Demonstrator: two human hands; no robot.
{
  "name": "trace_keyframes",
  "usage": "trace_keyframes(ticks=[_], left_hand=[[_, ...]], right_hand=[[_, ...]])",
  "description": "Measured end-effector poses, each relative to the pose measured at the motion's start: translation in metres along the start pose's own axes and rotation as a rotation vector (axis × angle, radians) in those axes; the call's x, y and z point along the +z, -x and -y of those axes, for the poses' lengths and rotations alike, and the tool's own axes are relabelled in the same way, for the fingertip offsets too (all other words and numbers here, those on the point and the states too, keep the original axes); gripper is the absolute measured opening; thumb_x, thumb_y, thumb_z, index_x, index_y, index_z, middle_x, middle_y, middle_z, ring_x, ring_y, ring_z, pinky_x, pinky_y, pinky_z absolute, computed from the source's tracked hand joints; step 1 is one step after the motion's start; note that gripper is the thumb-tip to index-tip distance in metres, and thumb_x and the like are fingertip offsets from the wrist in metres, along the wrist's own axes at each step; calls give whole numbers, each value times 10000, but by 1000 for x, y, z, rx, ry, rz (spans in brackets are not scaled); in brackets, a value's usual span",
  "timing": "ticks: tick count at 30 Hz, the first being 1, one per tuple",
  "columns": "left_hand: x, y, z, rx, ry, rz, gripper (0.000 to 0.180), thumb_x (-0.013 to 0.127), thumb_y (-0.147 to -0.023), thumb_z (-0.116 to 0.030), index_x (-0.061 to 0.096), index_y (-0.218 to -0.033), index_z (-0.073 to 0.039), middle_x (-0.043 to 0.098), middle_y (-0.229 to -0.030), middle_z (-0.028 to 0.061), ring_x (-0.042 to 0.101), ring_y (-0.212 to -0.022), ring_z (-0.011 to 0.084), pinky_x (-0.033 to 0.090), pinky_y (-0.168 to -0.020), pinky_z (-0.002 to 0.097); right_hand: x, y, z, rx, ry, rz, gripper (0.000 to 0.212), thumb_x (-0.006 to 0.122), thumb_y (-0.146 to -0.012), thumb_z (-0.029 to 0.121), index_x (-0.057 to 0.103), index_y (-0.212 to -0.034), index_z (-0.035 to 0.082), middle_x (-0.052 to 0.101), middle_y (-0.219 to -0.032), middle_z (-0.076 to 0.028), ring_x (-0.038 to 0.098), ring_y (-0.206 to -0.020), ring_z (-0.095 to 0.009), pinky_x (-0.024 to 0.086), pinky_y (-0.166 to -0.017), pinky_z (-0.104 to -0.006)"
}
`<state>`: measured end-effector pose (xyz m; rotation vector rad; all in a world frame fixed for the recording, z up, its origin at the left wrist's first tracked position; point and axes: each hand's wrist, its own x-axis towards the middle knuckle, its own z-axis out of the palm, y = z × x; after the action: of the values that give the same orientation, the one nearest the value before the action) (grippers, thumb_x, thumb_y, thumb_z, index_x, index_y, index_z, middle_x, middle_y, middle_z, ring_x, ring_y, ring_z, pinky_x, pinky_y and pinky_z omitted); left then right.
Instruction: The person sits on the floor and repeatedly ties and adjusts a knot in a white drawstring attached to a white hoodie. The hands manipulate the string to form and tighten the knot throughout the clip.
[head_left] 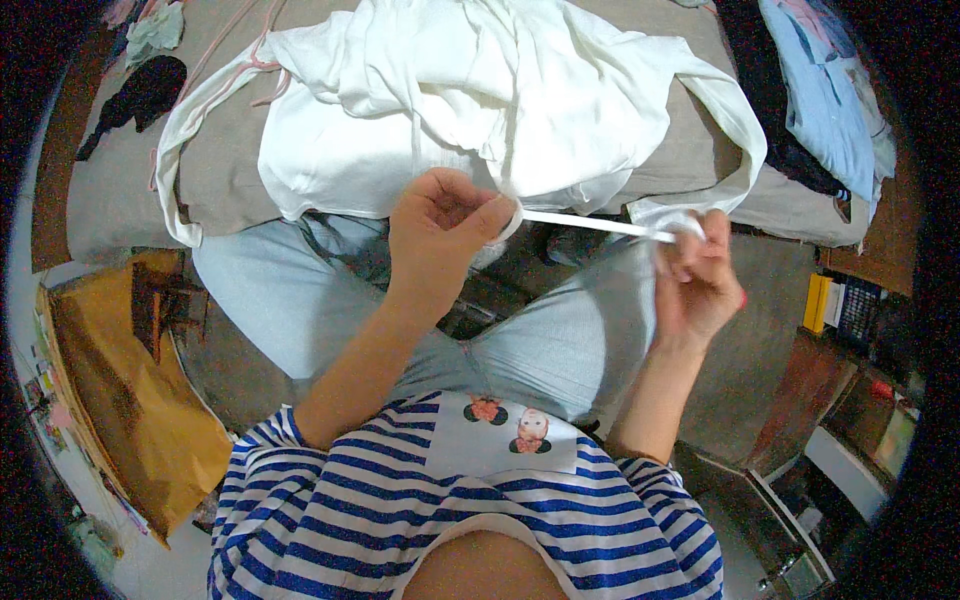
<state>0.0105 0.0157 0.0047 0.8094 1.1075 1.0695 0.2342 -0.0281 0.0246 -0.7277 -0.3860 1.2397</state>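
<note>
White strap | pulled straight between my hands, above my lap by the white garment's near edge | my left hand: fingers curled, thumb and finger pinching one end | my right hand: blurred, fingers bent closed round the other end | garment spread on grey-brown cover

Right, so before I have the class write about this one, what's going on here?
A person in a striped top and pale jeans sits with a narrow white strip stretched between their hands. The left hand pinches one end; the right hand, blurred, holds the other. Just beyond, a white garment lies bunched on a grey-brown cover, with light blue clothing to its right.
</note>
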Motion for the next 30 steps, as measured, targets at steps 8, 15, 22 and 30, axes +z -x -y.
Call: trace_keyframes(ticks=[8,15,22,30], left_hand=[[4,3,-5,73,-98,30,149,646,-734,2,536,-830,-24,591,-751,23,557,-655,69,466,-592,191],[7,3,-6,67,-110,27,155,644,-734,-1,577,-874,-10,597,-758,16,558,-666,65,466,-619,191],[4,2,-6,125,-142,34,147,638,-736,-11,578,-870,-11,577,-730,-9,514,-630,32,413,-559,161],[4,3,-6,203,-312,26,154,644,-738,-26,580,-878,-21,605,-774,34,562,-689,86,470,-634,213]], right_hand=[[-26,-13,24,-429,1197,-349,303,505,-679,-7,542,-978,19,521,-788,-85,494,-679,-150,408,-631,-241],[45,7,-57,-181,1096,219,122,534,-812,92,604,-882,21,598,-848,-79,553,-823,-165,425,-737,-276],[39,-4,-78,282,763,209,159,553,-829,157,607,-861,10,578,-694,11,485,-619,-46,375,-564,-183],[44,-6,-72,251,810,185,136,609,-794,143,613,-841,15,569,-692,25,455,-599,-29,342,-535,-169]])
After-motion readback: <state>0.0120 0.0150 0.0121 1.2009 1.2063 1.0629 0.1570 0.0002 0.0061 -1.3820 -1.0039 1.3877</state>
